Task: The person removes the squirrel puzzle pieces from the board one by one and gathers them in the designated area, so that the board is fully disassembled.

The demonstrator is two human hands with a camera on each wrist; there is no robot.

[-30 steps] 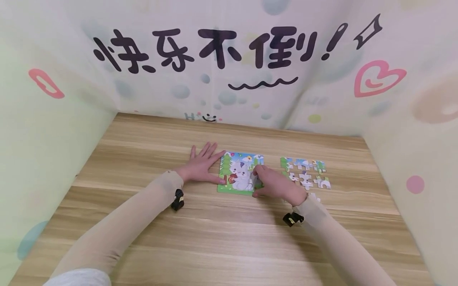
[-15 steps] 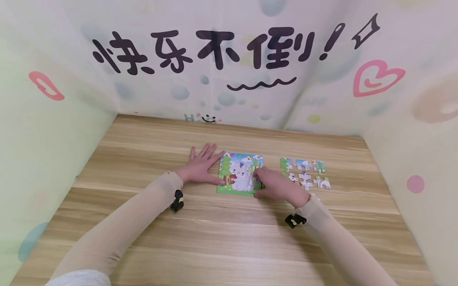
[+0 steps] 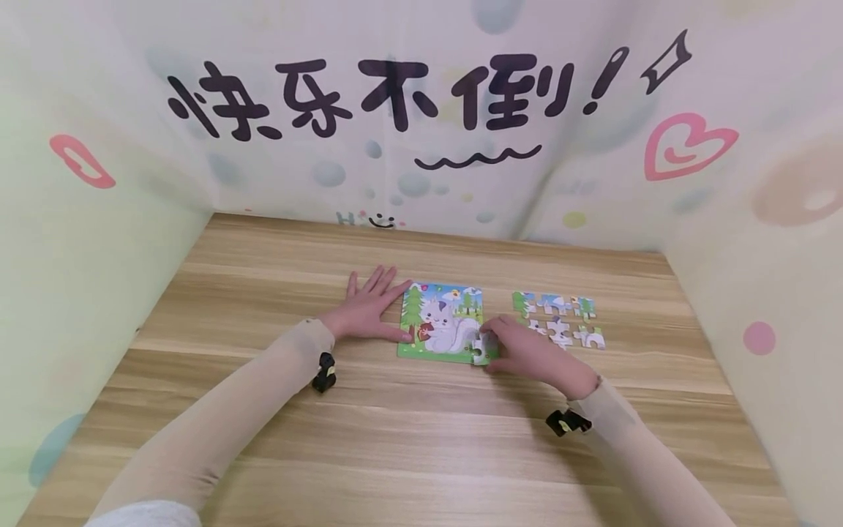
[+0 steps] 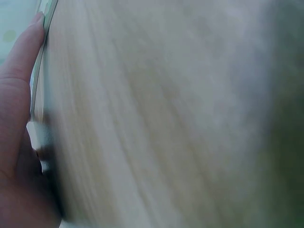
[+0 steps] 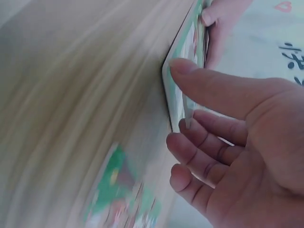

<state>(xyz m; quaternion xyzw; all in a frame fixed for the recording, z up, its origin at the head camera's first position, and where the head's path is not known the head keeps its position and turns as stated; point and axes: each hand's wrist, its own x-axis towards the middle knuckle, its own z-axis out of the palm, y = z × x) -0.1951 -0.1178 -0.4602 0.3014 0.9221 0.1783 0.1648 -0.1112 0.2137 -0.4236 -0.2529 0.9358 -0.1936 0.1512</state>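
Observation:
A square jigsaw puzzle with a squirrel picture lies on the wooden table. My left hand is spread flat at its left side, thumb over the left edge and index finger at the top left corner. In the left wrist view the thumb lies along the puzzle's edge. At the puzzle's lower right corner my right hand pinches a puzzle piece, which sits shifted outward at the right edge. The right wrist view shows the thumb over the puzzle's corner, with a thin piece edge-on at the fingertips.
Right of the puzzle, loose puzzle pieces lie in rows, partly hidden behind the right hand. Green loose pieces show low in the right wrist view. A printed curtain borders the table at the back and sides.
My right hand has drawn to the right and slightly toward me, shifting the corner piece outward and uncovering the squirrel's tail. The left hand has stayed in place.

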